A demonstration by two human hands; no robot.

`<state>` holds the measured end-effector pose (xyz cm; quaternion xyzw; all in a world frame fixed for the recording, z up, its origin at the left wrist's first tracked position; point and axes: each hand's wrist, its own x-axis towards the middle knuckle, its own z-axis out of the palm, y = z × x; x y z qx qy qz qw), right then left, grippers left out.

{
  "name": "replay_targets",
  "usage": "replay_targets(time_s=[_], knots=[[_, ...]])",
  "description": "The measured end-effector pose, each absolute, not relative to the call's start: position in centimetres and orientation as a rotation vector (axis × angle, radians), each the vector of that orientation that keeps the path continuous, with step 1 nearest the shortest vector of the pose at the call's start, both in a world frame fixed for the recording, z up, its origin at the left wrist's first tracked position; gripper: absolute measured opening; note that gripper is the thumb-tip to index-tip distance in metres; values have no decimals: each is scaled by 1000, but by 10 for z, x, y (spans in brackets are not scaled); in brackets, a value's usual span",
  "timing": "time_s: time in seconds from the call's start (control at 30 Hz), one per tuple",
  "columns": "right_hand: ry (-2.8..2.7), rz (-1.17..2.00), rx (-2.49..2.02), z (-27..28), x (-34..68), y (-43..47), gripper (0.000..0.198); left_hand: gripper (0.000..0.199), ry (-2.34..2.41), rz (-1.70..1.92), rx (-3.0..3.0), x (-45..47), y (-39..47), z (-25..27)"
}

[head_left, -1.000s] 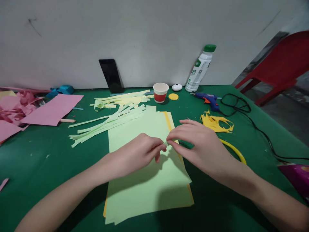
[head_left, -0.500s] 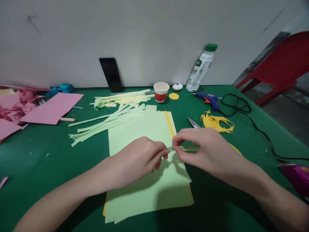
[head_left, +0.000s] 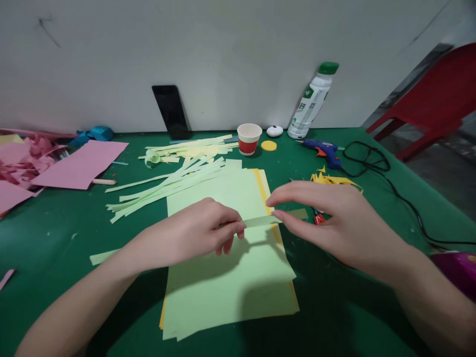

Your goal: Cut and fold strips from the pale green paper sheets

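My left hand (head_left: 199, 233) pinches a narrow pale green paper strip (head_left: 260, 221) between thumb and fingers. One end of a pale strip pokes out to the left behind my forearm; the other end reaches right. My right hand (head_left: 342, 228) is open at that right part, thumb and forefinger apart, the thumb tip at or near the strip. Beneath both hands lies a stack of light green paper sheets (head_left: 223, 287), with yellow edges showing. A red piece (head_left: 319, 218) shows behind my right hand, mostly hidden.
Cut green strips (head_left: 159, 198) lie left of the stack. Behind stand a paper cup (head_left: 249, 144), a phone (head_left: 171, 111) and a leaning bottle (head_left: 310, 106). Rightward are a glue gun (head_left: 323, 151), its cord and yellow scraps (head_left: 334, 179). Pink paper (head_left: 80, 166) lies left.
My right thumb and forefinger have parted from their pinch on the strip. My left hand has moved left and slightly up with the strip, and more of the strip shows.
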<state>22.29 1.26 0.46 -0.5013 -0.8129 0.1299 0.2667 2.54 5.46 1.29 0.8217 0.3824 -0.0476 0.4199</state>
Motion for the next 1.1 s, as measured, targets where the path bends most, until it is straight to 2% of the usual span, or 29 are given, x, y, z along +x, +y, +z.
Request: replay_targets(time_s=[0.17,0.4,0.87,1.03,1.1], knots=[[-2197,611,-1365,-8,206,10,14,38,948,-88,2238,28,47,8],[-2109,630,-1462,-10,204,10,14,32,968,-6,2640,33,37,-3],[-2034,441,-1648,7,238,22,11,36,1087,105,2615,15,40,15],[-2042,229,-1867,8,260,31,12,37,1031,44,2397,11,50,22],[-1992,190,-1822,11,260,31,15,36,975,-29,2267,13,55,23]])
